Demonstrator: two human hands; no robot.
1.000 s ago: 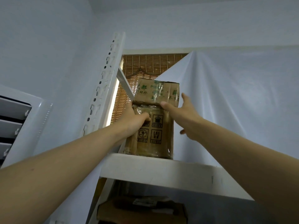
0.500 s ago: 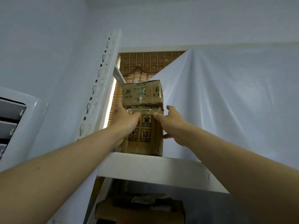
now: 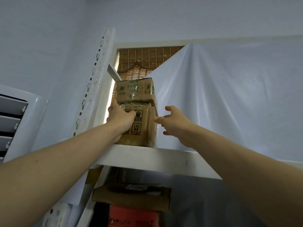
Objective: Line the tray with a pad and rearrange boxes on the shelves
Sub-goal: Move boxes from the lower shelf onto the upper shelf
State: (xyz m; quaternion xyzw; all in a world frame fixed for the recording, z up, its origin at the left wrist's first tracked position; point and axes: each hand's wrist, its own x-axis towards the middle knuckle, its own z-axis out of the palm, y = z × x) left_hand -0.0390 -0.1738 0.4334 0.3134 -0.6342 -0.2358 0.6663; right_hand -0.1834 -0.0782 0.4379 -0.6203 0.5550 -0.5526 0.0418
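Two stacked boxes (image 3: 136, 112) on top shelf (image 3: 164, 158): my left hand (image 3: 121, 119) grip clamps the lower, right hand (image 3: 173, 122) splayed apart; reposition next, I judge.

Dim, bluish light; daylight glares through the bamboo blind (image 3: 144, 61) at 12 o'clock, deep shadow at 6 o'clock, edges bow outward

Blind: a brown bamboo blind (image 3: 147, 61) hung in the window opening, top centre.
Sheet: a white plastic sheet (image 3: 229, 99) draped over the blind's right part and fell behind the rack.
Louvres: a white louvred panel (image 3: 14, 122) sat at the left edge.
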